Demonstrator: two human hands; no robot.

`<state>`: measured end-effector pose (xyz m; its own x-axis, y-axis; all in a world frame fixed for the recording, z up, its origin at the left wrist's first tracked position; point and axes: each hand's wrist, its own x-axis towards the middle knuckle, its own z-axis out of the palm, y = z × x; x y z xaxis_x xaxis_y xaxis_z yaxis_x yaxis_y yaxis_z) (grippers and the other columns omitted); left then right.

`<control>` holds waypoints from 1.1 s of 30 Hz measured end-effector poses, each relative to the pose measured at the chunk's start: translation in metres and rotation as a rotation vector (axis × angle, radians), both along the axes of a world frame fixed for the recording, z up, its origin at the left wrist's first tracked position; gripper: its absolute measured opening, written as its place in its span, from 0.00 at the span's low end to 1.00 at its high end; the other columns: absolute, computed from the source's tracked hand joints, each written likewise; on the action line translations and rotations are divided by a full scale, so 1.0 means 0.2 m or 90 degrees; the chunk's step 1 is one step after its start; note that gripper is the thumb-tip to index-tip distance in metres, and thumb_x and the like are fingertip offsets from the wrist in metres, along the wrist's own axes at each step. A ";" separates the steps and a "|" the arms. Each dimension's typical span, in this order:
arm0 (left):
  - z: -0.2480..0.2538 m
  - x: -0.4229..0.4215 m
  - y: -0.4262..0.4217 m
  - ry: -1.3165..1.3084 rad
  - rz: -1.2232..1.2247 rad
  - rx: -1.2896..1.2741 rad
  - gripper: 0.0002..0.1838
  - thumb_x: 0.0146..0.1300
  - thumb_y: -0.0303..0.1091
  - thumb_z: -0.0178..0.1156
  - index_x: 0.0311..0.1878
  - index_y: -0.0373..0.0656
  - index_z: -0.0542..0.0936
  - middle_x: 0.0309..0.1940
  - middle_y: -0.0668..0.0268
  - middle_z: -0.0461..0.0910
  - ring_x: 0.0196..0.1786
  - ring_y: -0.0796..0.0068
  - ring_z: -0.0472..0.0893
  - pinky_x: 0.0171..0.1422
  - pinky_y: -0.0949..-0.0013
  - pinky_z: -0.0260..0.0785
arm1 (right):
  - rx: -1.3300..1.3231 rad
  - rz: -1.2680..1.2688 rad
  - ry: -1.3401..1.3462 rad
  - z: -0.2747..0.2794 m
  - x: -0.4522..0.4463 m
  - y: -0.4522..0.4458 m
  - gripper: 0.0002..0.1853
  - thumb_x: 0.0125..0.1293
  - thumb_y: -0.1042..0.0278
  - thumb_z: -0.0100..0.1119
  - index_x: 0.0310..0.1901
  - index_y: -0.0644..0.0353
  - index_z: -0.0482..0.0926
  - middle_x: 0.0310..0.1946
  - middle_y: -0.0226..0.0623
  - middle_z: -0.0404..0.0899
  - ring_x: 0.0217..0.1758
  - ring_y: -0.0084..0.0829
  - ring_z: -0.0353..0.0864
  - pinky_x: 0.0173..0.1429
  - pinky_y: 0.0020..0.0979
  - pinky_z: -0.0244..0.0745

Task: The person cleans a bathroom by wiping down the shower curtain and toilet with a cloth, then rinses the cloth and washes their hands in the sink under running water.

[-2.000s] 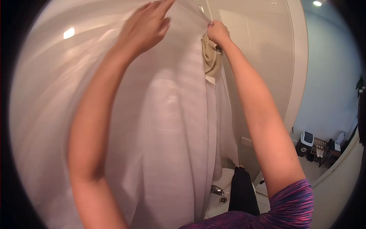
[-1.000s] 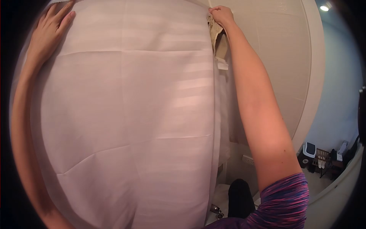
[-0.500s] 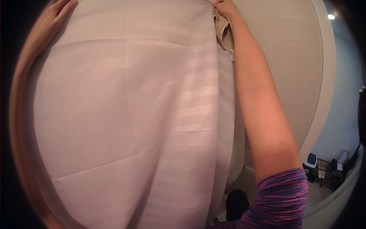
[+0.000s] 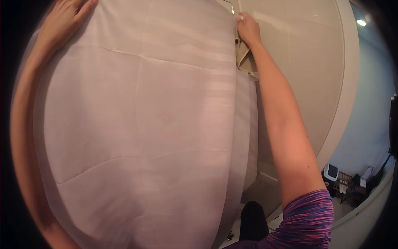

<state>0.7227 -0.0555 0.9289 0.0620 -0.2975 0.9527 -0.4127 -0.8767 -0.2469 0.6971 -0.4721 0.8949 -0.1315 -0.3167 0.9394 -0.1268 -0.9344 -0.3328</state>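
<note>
A broad, pale fabric (image 4: 141, 124) with faint sheen and crossing creases fills most of the view, hanging in front of the person between the two hands. Beyond its right side stands a beige wall (image 4: 309, 66), and farther right a bluish wall (image 4: 352, 124). A purple-and-pink streaked sleeve (image 4: 306, 216) covers the upper right arm; beside it, low down, is a dark trouser leg (image 4: 253, 220).

The left hand (image 4: 64, 23) lies against the fabric's upper left edge, fingers extended and slightly apart — some tips run out of view. The right hand (image 4: 248, 30) is at the upper right edge, fingers bent; whether they pinch the fabric cannot be told. A beige-olive cloth (image 4: 247, 62) hangs just below that hand — partly hidden by the forearm.

Smaller still are a black-and-white bin (image 4: 331, 172) and pale shoes (image 4: 343, 188).
</note>
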 end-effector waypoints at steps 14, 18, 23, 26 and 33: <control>0.03 0.08 -0.04 -0.150 0.054 -0.050 0.24 0.60 0.38 0.42 0.57 0.38 0.72 0.53 0.49 0.69 0.58 0.56 0.64 0.62 0.52 0.56 | -0.024 -0.038 -0.031 0.35 0.04 -0.08 0.11 0.58 0.68 0.49 0.34 0.67 0.76 0.33 0.55 0.78 0.38 0.49 0.78 0.43 0.39 0.72; -0.01 0.08 -0.07 -0.142 0.045 -0.068 0.24 0.61 0.38 0.42 0.57 0.38 0.72 0.55 0.50 0.68 0.59 0.56 0.64 0.63 0.52 0.55 | 0.009 0.092 0.013 0.35 0.04 -0.14 0.10 0.58 0.68 0.48 0.35 0.66 0.74 0.29 0.54 0.78 0.33 0.50 0.77 0.38 0.40 0.72; -0.03 0.09 -0.07 -0.190 -0.013 -0.047 0.23 0.60 0.37 0.42 0.56 0.38 0.72 0.56 0.50 0.67 0.60 0.55 0.63 0.63 0.51 0.54 | -0.011 0.058 0.038 0.26 0.03 -0.07 0.09 0.60 0.69 0.47 0.35 0.66 0.73 0.31 0.52 0.78 0.36 0.46 0.77 0.40 0.37 0.72; -0.02 0.07 -0.06 -0.184 -0.004 -0.048 0.24 0.60 0.37 0.42 0.56 0.37 0.72 0.57 0.50 0.67 0.60 0.55 0.63 0.63 0.50 0.54 | -0.031 -0.014 0.064 0.21 0.02 -0.04 0.09 0.61 0.69 0.47 0.37 0.66 0.74 0.34 0.51 0.78 0.39 0.43 0.78 0.43 0.36 0.71; 0.02 0.04 -0.03 -0.119 0.020 -0.030 0.25 0.59 0.39 0.42 0.57 0.36 0.71 0.57 0.49 0.67 0.60 0.54 0.62 0.62 0.50 0.55 | 0.036 0.086 0.021 0.17 -0.09 0.01 0.13 0.62 0.67 0.48 0.41 0.67 0.76 0.36 0.49 0.79 0.40 0.42 0.78 0.45 0.37 0.71</control>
